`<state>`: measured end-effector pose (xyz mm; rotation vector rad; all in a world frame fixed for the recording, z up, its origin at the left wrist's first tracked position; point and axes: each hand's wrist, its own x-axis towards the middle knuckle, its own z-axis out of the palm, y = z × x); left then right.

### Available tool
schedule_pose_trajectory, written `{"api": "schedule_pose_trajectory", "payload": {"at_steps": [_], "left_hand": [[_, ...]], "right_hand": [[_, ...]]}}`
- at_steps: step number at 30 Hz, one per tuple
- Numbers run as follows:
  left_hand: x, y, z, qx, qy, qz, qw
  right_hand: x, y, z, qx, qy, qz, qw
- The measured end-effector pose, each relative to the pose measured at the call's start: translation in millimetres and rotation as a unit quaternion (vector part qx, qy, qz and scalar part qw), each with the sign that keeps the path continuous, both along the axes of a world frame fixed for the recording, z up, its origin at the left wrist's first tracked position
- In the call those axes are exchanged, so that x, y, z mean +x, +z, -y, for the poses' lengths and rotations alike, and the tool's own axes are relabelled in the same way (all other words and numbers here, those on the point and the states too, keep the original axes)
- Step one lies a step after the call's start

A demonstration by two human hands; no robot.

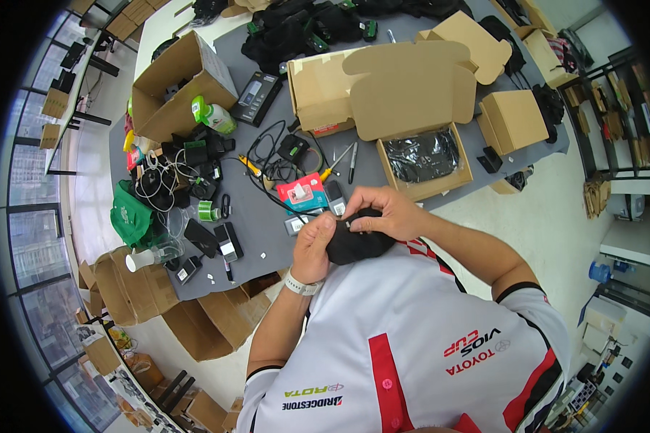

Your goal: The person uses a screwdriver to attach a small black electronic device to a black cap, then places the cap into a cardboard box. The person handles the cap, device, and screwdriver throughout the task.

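Close to my body, at the table's near edge, I hold a soft black cloth piece (359, 245); its exact kind does not show. My left hand (312, 247), with a pale watch on its wrist, pinches its left side. On its upper edge the fingers of my right hand (384, 212) are closed, next to a small light-coloured bit at the fingertips. A thin black cable runs from near my left fingers up over the table. Just beyond my hands lie a red and blue packet (301, 192) and a small dark grey box (334, 197).
An open cardboard box (404, 189) holding a black plastic-wrapped item stands beyond my right hand. A marker (353, 162), a yellow-handled screwdriver (326, 174) and tangled cables lie ahead. Left are a green pouch (130, 215), a clear spray bottle (155, 255) and a large carton (173, 108).
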<state>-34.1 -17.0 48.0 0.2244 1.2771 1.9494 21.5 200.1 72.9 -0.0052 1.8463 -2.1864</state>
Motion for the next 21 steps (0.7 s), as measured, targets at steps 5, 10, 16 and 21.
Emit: {"api": "schedule_pose_trajectory", "payload": {"at_steps": [5, 10, 16, 21], "left_hand": [[1, -2, -4, -0.008, 0.050, 0.101, 0.994], [6, -16, 0, -0.022, 0.030, -0.112, 0.993], [4, 18, -4, 0.016, 0.027, -0.006, 0.999], [-2, -7, 9, 0.037, 0.010, -0.004, 0.999]], "right_hand": [[1, -21, 19, -0.047, -0.039, 0.012, 0.998], [-6, -18, 8, -0.027, -0.005, -0.001, 1.000], [-4, -7, 12, -0.136, -0.056, 0.035, 0.988], [-1, -2, 27, -0.077, -0.073, 0.004, 0.994]]}}
